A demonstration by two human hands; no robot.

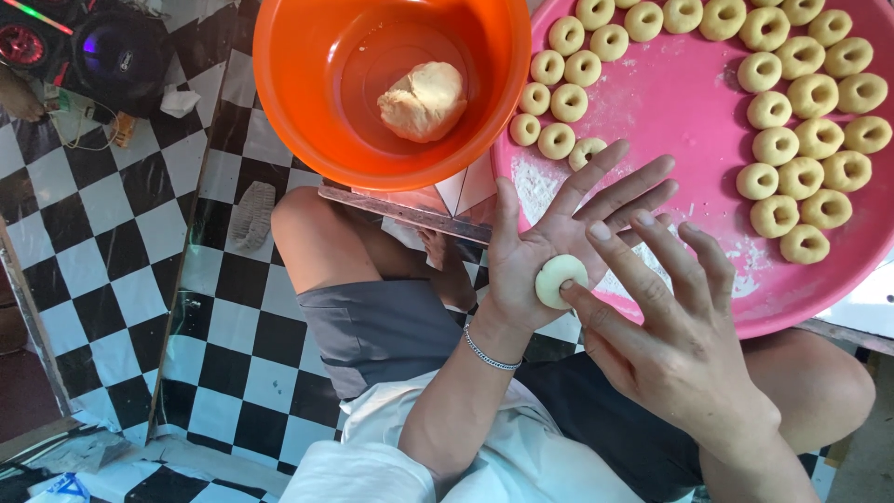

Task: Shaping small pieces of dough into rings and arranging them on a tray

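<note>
Head view: the left hand (549, 237) lies palm up, fingers spread wide, with a small flattened disc of pale dough (560, 280) resting on the palm. The right hand (666, 321) hovers just right of it, fingers loosely open, its thumb tip touching the disc's near edge. Beyond the hands sits a round pink tray (670, 102), dusted with flour and lined with smooth dough rings (792, 112). To the far left, an orange plastic bowl (307, 102) holds 1 rough lump of dough (424, 101). Below is a black-and-white checkered floor (112, 224).
</note>
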